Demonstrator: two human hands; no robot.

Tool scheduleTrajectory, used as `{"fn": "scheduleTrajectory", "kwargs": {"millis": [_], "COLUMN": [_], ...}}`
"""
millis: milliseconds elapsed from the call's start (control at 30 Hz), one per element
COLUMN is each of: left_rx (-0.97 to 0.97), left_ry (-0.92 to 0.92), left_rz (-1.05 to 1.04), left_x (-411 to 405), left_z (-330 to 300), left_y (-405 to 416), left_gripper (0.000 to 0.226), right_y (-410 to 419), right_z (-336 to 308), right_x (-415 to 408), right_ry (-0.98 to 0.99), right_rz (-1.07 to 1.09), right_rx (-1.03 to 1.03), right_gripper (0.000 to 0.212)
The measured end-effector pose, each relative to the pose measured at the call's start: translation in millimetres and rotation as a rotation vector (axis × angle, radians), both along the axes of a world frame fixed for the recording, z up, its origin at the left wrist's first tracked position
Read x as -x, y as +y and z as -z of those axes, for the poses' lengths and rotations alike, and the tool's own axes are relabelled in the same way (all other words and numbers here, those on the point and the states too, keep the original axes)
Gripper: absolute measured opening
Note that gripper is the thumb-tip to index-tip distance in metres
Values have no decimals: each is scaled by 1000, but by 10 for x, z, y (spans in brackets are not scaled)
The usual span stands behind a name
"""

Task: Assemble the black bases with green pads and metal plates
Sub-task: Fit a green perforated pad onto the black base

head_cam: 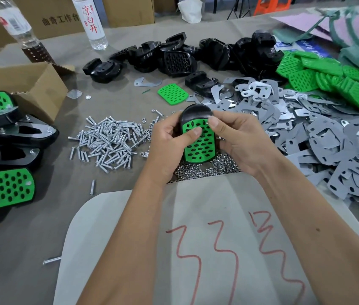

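Note:
A black base (196, 112) with a perforated green pad (200, 144) on its face is held upright above the table's middle. My left hand (169, 142) grips its left side, thumb pressing on the pad. My right hand (237, 137) holds the right side, thumb at the pad's upper right corner. More black bases (174, 58) are heaped at the back. Loose green pads (328, 78) lie at the back right, and one single pad (172, 94) lies alone. Grey metal plates (319, 133) spread across the right.
Screws (110, 139) are piled left of my hands, nuts (207, 168) lie below them. Finished assemblies (4, 150) are stacked at the left beside an open cardboard box (20, 84). Two bottles (90, 20) stand at the back. A white sheet (196, 238) with red marks lies in front.

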State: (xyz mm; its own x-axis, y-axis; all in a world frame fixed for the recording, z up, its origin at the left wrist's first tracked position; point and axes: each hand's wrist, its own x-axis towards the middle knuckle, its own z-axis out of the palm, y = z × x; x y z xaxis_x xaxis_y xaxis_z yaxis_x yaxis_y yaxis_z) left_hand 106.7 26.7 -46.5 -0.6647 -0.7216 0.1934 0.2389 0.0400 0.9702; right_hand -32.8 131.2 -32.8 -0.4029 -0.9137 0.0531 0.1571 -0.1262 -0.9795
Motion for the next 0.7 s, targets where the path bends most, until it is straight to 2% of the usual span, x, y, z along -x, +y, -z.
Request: {"fn": "scheduleTrajectory", "kwargs": {"millis": [200,433,533,600,700], "left_rx": [51,15,114,172,315], "left_ry": [-18,-20,-90,-125,-277], "left_rz": [7,-23,-74,-114,-241], "left_x": [18,25,20,-28,-220], "left_z": [-1,-36,-88,-142,-215], "left_y": [31,48,56,9,-187], "left_gripper": [33,27,24,21,17], "right_y": [-87,-105,-137,-141,-124], "right_z": [91,179,178,162,141], "right_x": [-39,-32,-80,-80,-54], "right_ry": [-5,79,77,1,3], "right_rz": [147,152,237,317,410], "right_rx": [9,46,43,8,-72], "right_gripper": [27,22,21,19,19]}}
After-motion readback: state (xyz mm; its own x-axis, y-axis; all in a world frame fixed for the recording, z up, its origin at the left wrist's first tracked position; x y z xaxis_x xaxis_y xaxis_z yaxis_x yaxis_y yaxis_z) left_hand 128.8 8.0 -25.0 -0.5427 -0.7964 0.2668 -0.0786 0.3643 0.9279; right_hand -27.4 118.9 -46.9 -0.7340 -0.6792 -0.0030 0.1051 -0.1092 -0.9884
